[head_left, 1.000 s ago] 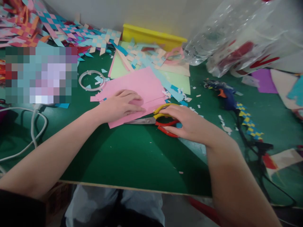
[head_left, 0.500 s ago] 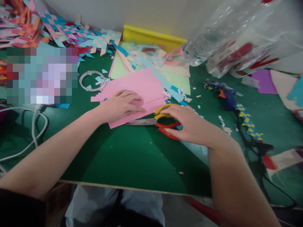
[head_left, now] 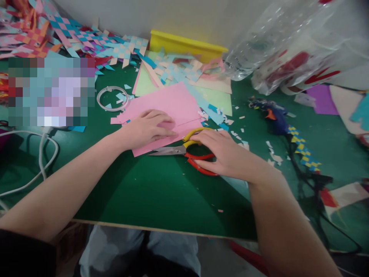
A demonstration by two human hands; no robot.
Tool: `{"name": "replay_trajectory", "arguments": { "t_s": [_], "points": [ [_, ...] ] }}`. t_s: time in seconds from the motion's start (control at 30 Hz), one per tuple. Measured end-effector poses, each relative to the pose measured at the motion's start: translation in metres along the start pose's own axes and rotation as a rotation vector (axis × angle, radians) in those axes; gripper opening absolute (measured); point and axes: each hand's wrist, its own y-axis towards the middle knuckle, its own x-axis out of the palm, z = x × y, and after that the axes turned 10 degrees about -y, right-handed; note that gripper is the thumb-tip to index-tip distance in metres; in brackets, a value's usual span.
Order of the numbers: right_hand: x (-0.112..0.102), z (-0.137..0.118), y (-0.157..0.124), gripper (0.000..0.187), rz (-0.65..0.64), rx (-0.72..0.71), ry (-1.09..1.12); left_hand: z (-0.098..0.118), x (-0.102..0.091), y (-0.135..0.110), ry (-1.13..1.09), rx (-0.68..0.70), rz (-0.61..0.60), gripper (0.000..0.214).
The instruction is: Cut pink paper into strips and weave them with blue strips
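Shifting leftward since earlier, scissors (head_left: 178, 151) clasped in right hand's grip (head_left: 223, 152), left hand (head_left: 151, 129) spread on pink paper (head_left: 168, 100).

The paper (head_left: 167, 100) was pink. The scissors (head_left: 178, 151) had yellow and red handles (head_left: 201, 157) and silver blades (head_left: 166, 151). The table (head_left: 150, 196) was green. A strip (head_left: 300, 147) had blue and yellow checks. The ring (head_left: 112, 109) was white.

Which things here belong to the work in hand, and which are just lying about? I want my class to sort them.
In use:
- pink paper, under the left hand
- scissors, held in the right hand

Apparently just lying about:
- white ring
- yellow plastic piece
- woven paper strips
- dark blue tool
- white cable
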Motion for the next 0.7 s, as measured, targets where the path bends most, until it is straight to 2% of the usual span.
{"name": "replay_trajectory", "arguments": {
  "t_s": [0.43,0.7],
  "points": [
    [0.001,0.002,0.0,0.038,0.006,-0.001,0.027,-0.001,0.001,-0.001,0.014,0.007,-0.004,0.036],
    [-0.017,0.022,-0.021,0.036,0.014,0.154,0.151,-0.003,0.001,0.0,0.006,0.017,0.1,0.038]
  ]
}}
